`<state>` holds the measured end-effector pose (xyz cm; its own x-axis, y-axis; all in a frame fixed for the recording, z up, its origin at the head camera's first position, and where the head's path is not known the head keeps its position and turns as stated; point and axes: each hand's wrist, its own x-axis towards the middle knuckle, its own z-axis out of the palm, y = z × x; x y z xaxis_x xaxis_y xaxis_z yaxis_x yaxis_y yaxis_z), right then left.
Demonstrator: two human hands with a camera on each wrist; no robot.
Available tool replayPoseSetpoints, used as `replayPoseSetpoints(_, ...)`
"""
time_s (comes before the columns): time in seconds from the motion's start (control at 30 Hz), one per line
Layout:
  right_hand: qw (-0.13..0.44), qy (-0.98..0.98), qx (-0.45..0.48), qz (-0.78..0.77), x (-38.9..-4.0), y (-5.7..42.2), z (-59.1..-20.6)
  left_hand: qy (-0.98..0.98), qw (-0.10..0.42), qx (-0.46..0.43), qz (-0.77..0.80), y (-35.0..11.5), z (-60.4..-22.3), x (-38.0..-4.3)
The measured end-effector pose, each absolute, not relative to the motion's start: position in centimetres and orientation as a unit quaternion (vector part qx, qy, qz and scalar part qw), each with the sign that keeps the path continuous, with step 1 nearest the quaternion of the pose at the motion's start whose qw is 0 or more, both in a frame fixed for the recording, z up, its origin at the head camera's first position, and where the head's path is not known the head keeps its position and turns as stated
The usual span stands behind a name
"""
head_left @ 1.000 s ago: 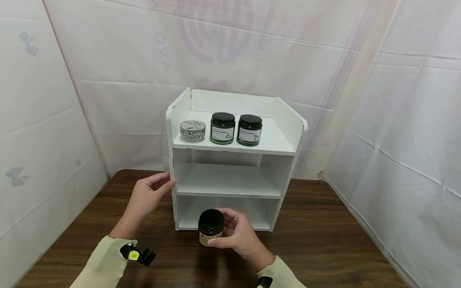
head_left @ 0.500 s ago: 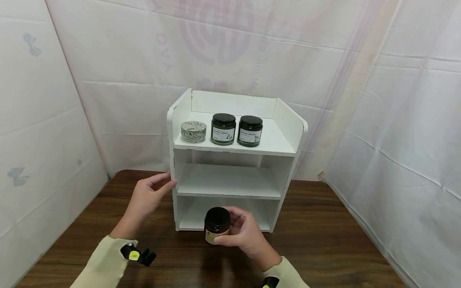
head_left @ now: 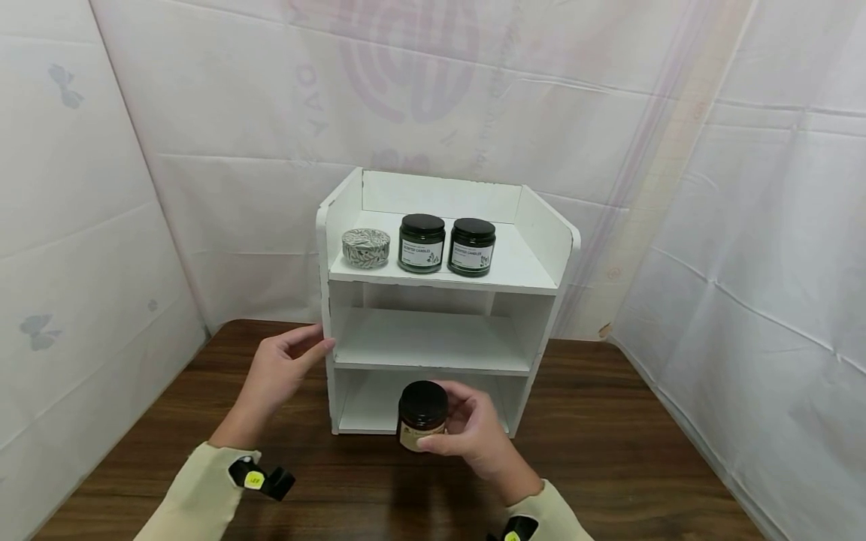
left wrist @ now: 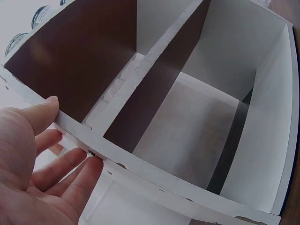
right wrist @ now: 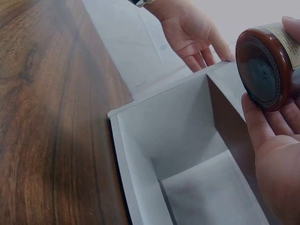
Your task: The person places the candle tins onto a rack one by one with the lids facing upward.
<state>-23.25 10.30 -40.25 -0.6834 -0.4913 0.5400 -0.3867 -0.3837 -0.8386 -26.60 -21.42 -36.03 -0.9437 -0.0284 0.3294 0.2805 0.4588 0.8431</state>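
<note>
An amber glass jar point(head_left: 422, 409) with a black lid and a tan label is in my right hand point(head_left: 473, 432), held off the table in front of the lowest compartment. Its round base point(right wrist: 260, 72) shows in the right wrist view, with fingers under one side and the thumb on the label. My left hand point(head_left: 277, 372) holds the left side panel of a white three-tier shelf point(head_left: 433, 338). In the left wrist view, the thumb lies on the panel's front edge point(left wrist: 70, 122) and the fingers are on its outer side.
On the top tier stand a round leaf-patterned tin point(head_left: 365, 249) and two dark green scented candle jars point(head_left: 422, 244) with black lids. Beneath the shelf is a dark wooden table point(head_left: 609, 451). White sheeting point(head_left: 237, 188) encloses the back and sides.
The amber jar has moved right and a little upward in my right hand. My left hand stays on the side panel. The whole head view has shifted slightly.
</note>
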Motion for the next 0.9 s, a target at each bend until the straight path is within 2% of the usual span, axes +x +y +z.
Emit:
replayPoseSetpoints(0.37,0.032,0.551,-0.402,-0.731,-23.3,11.2,-39.2,-0.841,0.155,-0.080,-0.513,-21.5,-36.0,-26.7)
replayPoseSetpoints(0.9,-0.003,0.553,-0.350,-0.756,-23.1,12.8,-37.3,-0.842,0.157,-0.085,-0.509,-21.5,-36.0,-26.7)
